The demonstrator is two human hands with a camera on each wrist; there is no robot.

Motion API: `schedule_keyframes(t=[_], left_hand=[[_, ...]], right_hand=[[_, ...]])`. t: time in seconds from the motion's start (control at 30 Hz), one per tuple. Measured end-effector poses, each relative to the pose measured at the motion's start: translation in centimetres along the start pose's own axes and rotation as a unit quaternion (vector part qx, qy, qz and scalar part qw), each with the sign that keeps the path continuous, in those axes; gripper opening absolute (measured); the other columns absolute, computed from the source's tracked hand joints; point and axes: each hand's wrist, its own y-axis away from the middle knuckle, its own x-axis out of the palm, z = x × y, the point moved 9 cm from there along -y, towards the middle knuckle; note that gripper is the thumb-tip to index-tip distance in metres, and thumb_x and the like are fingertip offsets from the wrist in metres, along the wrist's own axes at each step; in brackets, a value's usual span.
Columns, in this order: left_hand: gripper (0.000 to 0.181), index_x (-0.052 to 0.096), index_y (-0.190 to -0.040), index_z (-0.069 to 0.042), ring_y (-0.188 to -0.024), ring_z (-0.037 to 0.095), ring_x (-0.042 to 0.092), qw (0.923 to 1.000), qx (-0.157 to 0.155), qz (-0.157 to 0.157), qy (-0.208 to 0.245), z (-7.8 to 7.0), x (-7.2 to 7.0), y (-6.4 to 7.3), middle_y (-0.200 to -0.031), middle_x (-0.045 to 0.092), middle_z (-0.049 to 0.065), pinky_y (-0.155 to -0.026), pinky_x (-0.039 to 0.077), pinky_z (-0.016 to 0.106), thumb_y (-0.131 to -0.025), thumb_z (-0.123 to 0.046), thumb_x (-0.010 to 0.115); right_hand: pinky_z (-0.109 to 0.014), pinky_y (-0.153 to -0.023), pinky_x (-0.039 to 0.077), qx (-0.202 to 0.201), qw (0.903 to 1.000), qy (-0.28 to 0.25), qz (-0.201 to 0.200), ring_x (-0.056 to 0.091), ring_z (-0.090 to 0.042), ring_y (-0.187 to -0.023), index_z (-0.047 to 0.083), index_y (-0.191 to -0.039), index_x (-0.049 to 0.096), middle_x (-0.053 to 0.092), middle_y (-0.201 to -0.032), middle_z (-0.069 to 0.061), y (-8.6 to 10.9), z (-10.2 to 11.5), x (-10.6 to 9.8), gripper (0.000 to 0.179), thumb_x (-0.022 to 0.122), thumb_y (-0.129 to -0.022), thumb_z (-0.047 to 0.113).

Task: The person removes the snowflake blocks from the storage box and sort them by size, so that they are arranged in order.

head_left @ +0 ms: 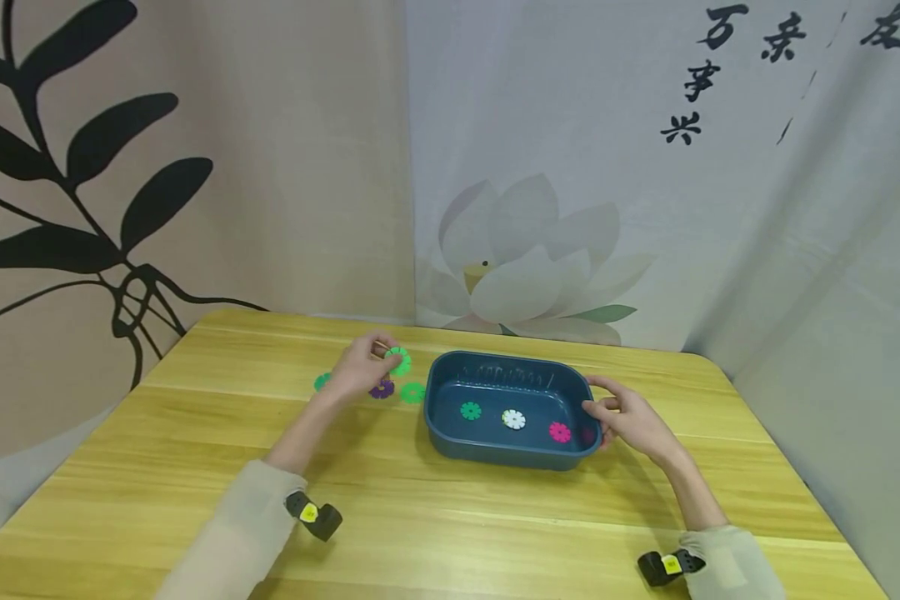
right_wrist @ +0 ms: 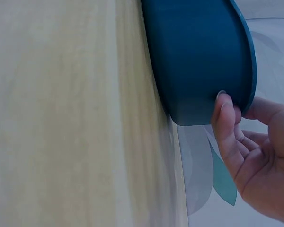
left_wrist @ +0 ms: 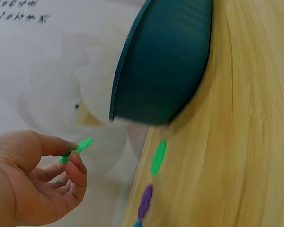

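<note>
Between thumb and fingertips, my left hand pinches a bright green snowflake disc, raised above the table to the left of a dark blue basin. My right hand grips the basin's right end, with the thumb over the rim and fingers against the outside wall. Inside the basin lie a green disc, a white disc and a pink disc. Near the left hand, a purple disc, a light green disc and a teal disc rest on the table.
The basin stands on a wooden table toward its far side. Behind the table hangs a pale curtain with a lotus print and dark writing. Dark leaves are printed on the cloth at the left.
</note>
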Motion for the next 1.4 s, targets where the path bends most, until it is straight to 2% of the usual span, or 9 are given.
schedule_keyframes(t=[0.2,0.43,0.7,0.9,1.13,1.4], left_hand=[[0.03,0.05,-0.127,0.006,-0.087,0.032,0.062,0.9998,-0.011,-0.018,-0.001,2.0,-3.1,0.8,-0.108,0.056,0.019,-0.077,0.055,0.044,-0.103,-0.011,0.056],[0.035,0.047,-0.133,0.005,-0.088,0.03,0.062,0.9985,-0.033,-0.038,-0.022,4.6,-6.6,1.7,-0.111,0.054,0.019,-0.078,0.054,0.042,-0.104,-0.014,0.055],[0.037,0.043,-0.134,0.008,-0.078,0.023,0.062,0.997,-0.051,-0.047,-0.037,7.2,-9.9,2.2,-0.1,0.056,0.017,-0.072,0.055,0.034,-0.103,-0.008,0.056],[0.036,0.041,-0.131,0.011,-0.073,0.018,0.062,0.9961,-0.071,-0.027,-0.043,9.0,-10.7,2.3,-0.09,0.059,0.014,-0.068,0.056,0.03,-0.103,-0.005,0.055],[0.036,0.043,-0.131,0.012,-0.068,0.016,0.062,0.9938,-0.097,-0.026,-0.047,10.5,-10.8,2.0,-0.084,0.062,0.012,-0.063,0.053,0.027,-0.101,-0.004,0.055],[0.038,0.044,-0.132,0.012,-0.064,0.012,0.062,0.9912,-0.118,-0.024,-0.054,11.3,-10.7,1.8,-0.08,0.065,0.009,-0.058,0.05,0.024,-0.102,-0.005,0.057]], right_hand=[[-0.046,-0.062,0.059,0.001,1.0,-0.002,-0.001,0.063,-0.037,-0.055,-0.004,-0.153,0.03,0.061,-0.08,-0.02,0.1,0.0,0.0,0.062,0.061,-0.102,0.016],[-0.043,-0.063,0.059,0.002,1.0,-0.003,-0.002,0.063,-0.038,-0.055,-0.004,-0.153,0.03,0.062,-0.08,-0.02,0.1,0.0,0.0,0.063,0.061,-0.102,0.017],[-0.04,-0.063,0.059,0.004,1.0,0.003,-0.005,0.063,-0.037,-0.055,-0.004,-0.153,0.03,0.063,-0.081,-0.02,0.0,0.0,-0.1,0.063,0.062,-0.102,0.017],[-0.041,-0.062,0.059,0.001,1.0,0.003,-0.002,0.063,-0.038,-0.055,-0.003,-0.153,0.031,0.062,-0.079,-0.02,0.0,0.0,0.0,0.061,0.061,-0.103,0.017],[-0.042,-0.061,0.058,0.003,1.0,0.004,-0.006,0.063,-0.035,-0.054,-0.003,-0.153,0.031,0.063,-0.08,-0.02,0.0,-0.1,0.0,0.061,0.061,-0.102,0.017],[-0.041,-0.061,0.059,0.003,0.9999,0.007,-0.006,0.063,-0.031,-0.054,-0.003,-0.153,0.031,0.065,-0.085,-0.022,-0.1,-0.2,-0.1,0.062,0.061,-0.103,0.018]])
